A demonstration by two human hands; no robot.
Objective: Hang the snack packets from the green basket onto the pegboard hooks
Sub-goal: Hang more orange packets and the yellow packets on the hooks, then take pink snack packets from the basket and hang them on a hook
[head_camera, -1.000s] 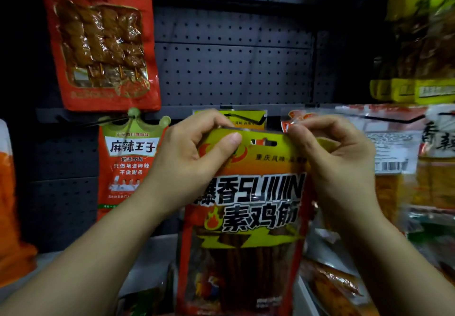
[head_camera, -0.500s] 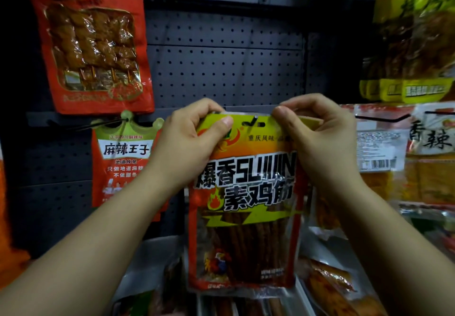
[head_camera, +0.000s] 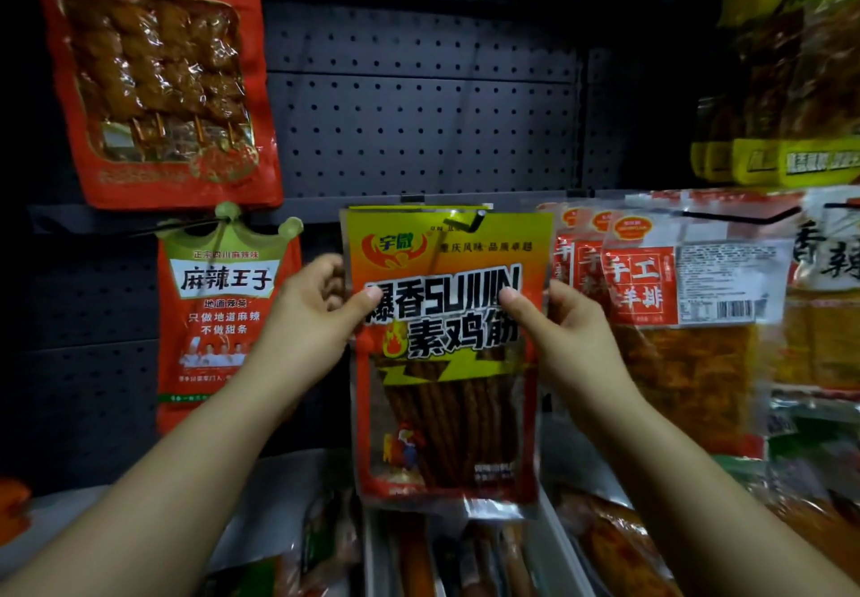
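Observation:
A red and yellow snack packet with brown sticks inside hangs upright at the middle of the dark pegboard. Its top hole sits on a black hook, with more yellow packets behind it. My left hand pinches the packet's left edge, thumb on the front. My right hand pinches the right edge the same way. The green basket is not in view.
A large red packet hangs at the upper left, a crowned red packet below it. Red and clear packets hang right of centre, yellow ones at the upper right. Loose packets lie on the shelf below.
The packet's top hole has gone onto the hook. Both hands have slid down from its top corners to its side edges.

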